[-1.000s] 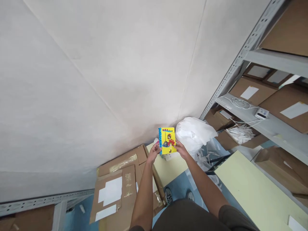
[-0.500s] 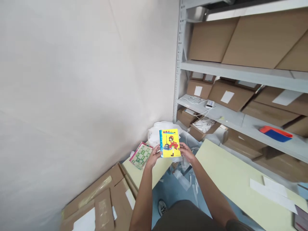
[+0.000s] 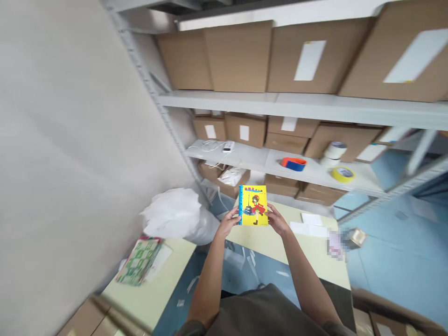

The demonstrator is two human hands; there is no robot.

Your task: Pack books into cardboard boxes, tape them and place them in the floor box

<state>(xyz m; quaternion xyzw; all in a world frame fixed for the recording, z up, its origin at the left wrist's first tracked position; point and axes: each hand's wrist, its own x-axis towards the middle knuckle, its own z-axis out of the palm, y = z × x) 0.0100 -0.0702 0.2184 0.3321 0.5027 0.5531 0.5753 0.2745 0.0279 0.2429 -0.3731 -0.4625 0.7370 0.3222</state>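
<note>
A yellow book (image 3: pixel 255 205) with a blue spine and a cartoon figure in red on its cover is held upright between both hands, cover facing me. My left hand (image 3: pixel 229 221) grips its left edge near the spine, and my right hand (image 3: pixel 277 219) grips the right edge. Beyond and beneath the book lies a pale yellow table (image 3: pixel 261 237). Parts of the fingers are hidden behind the book.
Metal shelving (image 3: pixel 252 157) with cardboard boxes stands ahead, bearing a blue-orange item (image 3: pixel 294 164) and yellow tape (image 3: pixel 343 174). At left are a white bag (image 3: pixel 175 212) and green-patterned papers (image 3: pixel 140 259) on another table. Paper scraps (image 3: pixel 234 258) litter the floor.
The view has turned right, so the shelves and the right-hand table now lie in front of me. Both hands still hold the book, which has swung round with them over that table.
</note>
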